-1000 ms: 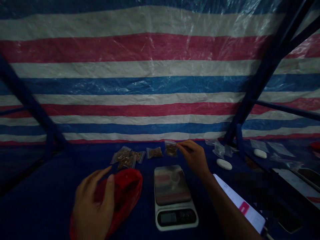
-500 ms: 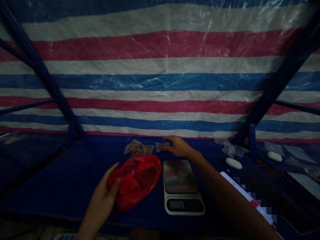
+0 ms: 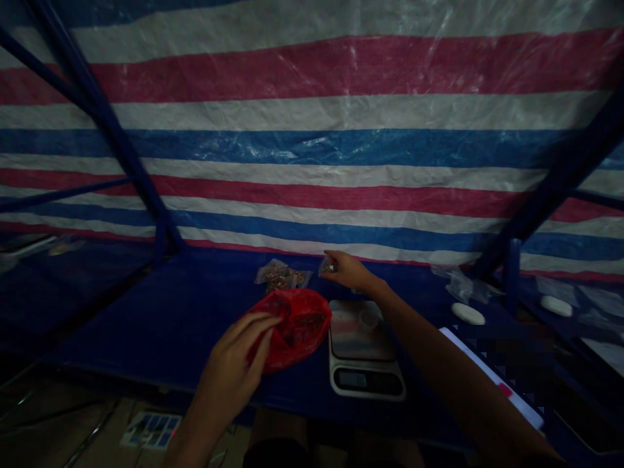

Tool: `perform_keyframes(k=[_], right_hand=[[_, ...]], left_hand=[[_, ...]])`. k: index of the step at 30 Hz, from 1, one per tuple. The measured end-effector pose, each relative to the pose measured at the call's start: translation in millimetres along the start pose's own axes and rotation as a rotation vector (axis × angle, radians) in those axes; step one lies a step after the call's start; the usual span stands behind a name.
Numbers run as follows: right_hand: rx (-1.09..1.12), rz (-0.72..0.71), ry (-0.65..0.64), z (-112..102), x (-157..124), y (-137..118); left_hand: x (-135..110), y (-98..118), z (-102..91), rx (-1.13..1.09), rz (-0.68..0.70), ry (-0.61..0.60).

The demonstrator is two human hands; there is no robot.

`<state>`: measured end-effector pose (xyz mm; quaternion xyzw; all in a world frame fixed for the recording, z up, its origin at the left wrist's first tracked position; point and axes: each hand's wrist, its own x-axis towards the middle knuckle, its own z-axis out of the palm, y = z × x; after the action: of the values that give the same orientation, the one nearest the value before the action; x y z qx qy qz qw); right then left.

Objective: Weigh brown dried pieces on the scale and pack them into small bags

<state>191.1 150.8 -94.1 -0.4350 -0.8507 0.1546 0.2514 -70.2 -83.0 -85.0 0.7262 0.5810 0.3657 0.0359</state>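
Note:
My left hand (image 3: 238, 354) is at the left side of an open red plastic bag (image 3: 297, 357), its fingers and thumb closed on the rim. Dark contents show dimly inside the bag. Farther back, my right hand (image 3: 348, 270) pinches a small clear zip bag (image 3: 327, 266) holding little brown pieces. Left of it lie several similar zip bags (image 3: 280, 276) in a pile, filled with brownish bits. A digital scale (image 3: 361, 348) stands right of the red bag, under my right forearm. On its plate is a small clear cup (image 3: 368, 318).
The blue table (image 3: 146, 318) ends at a striped tarp (image 3: 341, 156), with blue metal posts (image 3: 131, 156) on both sides. White oval objects (image 3: 468, 313), clear plastic bags (image 3: 461, 284) and a white-edged flat object (image 3: 492, 377) lie at right. A printed sheet (image 3: 151, 429) is below the table.
My left hand has shifted over the red bag's rim, fingers farther across it. My right hand has closed on the small zip bag and drawn it up slightly. The view has tilted down.

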Motion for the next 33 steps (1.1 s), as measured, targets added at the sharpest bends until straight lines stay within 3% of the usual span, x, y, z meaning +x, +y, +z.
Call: perform_keyframes(k=[3, 8, 12, 14, 16, 19, 21, 24, 28, 33], right_hand=[[0.191, -0.005, 0.128, -14, -8, -12], [0.350, -0.034, 0.092, -47, -27, -46], [0.349, -0.082, -0.101, -70, -46, -80], [0.343, -0.109, -0.088, -77, -54, -94], [0.398, -0.139, -0.101, -78, -58, -104], [0.481, -0.199, -0.223, -71, -57, -112], [0.329, -0.264, -0.346, -64, -53, -118], [-0.116, -0.268, -0.516, -52, -47, -132], [-0.505, -0.189, -0.529, -34, -43, -148], [-0.711, -0.120, -0.503, -19, -35, -141]], left_hand=[[5, -7, 5.6, 0.080, 0.046, -0.295], [11, -23, 11.2, 0.239, -0.024, -0.528], [18, -20, 2.3, 0.197, 0.039, -0.539], [21, -14, -6.3, 0.164, 0.065, -0.516], [22, -9, -15.9, 0.153, 0.082, -0.474], [20, -3, -29.0, 0.144, 0.121, -0.403], [18, 0, -35.7, 0.141, 0.144, -0.381], [17, 3, -41.2, 0.161, 0.163, -0.386], [13, 2, -39.5, 0.159, 0.229, -0.341], [8, -4, -39.5, 0.220, 0.395, -0.276]])
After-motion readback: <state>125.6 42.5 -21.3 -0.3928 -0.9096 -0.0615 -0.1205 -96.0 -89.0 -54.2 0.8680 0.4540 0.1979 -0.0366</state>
